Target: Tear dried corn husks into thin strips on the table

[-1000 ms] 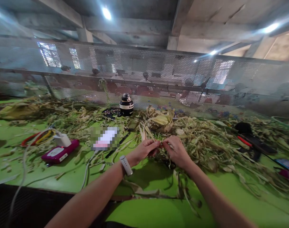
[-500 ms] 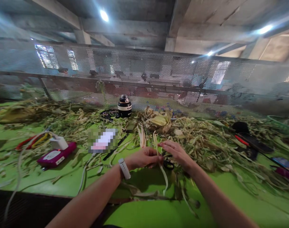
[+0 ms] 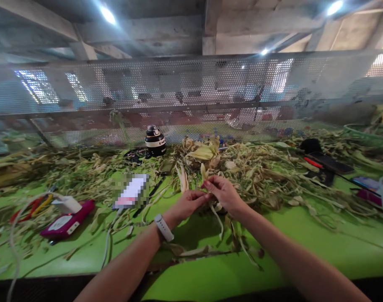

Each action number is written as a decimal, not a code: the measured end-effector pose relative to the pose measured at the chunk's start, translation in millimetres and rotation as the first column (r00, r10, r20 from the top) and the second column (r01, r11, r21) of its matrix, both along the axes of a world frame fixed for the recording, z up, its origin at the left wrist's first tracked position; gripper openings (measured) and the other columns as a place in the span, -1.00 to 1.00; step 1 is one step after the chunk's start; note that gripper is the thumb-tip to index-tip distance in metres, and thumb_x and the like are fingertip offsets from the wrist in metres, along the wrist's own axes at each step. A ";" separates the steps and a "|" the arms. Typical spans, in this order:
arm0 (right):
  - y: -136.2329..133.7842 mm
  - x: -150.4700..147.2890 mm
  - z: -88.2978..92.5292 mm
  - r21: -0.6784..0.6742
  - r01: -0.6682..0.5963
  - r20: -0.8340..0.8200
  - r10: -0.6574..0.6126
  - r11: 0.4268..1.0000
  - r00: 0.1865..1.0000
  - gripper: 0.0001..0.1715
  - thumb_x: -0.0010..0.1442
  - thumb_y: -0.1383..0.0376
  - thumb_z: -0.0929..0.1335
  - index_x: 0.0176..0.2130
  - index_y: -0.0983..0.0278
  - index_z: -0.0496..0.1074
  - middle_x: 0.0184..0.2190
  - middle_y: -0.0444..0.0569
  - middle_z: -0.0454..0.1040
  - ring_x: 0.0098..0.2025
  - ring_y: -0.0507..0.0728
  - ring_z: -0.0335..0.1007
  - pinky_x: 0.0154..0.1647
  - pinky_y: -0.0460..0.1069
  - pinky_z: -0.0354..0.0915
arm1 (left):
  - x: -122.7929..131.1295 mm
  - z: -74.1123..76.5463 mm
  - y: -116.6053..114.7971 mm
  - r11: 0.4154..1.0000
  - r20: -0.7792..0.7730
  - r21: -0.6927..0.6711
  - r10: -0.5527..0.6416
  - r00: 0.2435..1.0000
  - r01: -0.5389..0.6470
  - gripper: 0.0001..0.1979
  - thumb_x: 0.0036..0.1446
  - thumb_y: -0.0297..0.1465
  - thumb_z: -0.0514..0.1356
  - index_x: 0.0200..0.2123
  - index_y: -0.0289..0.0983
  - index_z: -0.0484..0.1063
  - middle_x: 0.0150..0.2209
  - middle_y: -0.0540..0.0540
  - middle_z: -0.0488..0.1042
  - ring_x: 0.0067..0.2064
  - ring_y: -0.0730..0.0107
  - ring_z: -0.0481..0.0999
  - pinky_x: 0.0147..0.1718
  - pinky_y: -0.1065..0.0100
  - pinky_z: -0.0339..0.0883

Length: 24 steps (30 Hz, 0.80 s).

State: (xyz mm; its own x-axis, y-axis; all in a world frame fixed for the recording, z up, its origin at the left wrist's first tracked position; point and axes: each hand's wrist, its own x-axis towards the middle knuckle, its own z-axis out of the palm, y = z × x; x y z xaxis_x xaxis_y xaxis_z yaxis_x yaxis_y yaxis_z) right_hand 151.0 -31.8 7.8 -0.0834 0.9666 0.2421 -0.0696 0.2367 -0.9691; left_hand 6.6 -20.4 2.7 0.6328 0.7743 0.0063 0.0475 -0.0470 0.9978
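My left hand (image 3: 190, 204), with a pale watch (image 3: 164, 227) on its wrist, is closed in a pinch on a strip of corn husk (image 3: 217, 222). My right hand (image 3: 226, 193) pinches the same strip just above, its fingertips touching those of my left. The strip's upper end sticks up past my right fingers, and its lower end hangs down over the table. A pale bundle of husk strips (image 3: 183, 179) lies just beyond my left hand. Behind both hands is a heap of dry husks (image 3: 257, 176).
A green table (image 3: 185, 281) carries scattered husks. A black bottle (image 3: 155, 142) stands at the back by a perforated metal screen (image 3: 179, 92). To the left lie a phone (image 3: 131, 191) on a cable and a purple power strip (image 3: 67, 220) with a charger. A green basket (image 3: 361, 130) is far right.
My right hand's fingers, stretched out before, have closed in a pinch on the husk strip. The view has turned slightly to the right.
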 end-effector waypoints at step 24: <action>5.8 15.1 3.7 0.192 -0.031 0.470 -0.065 0.981 0.880 -0.55 0.16 0.05 0.20 -0.60 0.28 0.21 -0.65 -0.20 0.17 -0.56 -0.02 0.07 -0.52 -0.11 0.05 | -3.6 3.9 2.3 0.990 0.047 -0.073 0.124 0.991 -0.121 -0.64 -0.07 -0.10 0.22 -0.52 -0.30 0.31 -0.72 0.16 0.11 -0.68 0.67 -0.01 -0.68 0.46 -0.23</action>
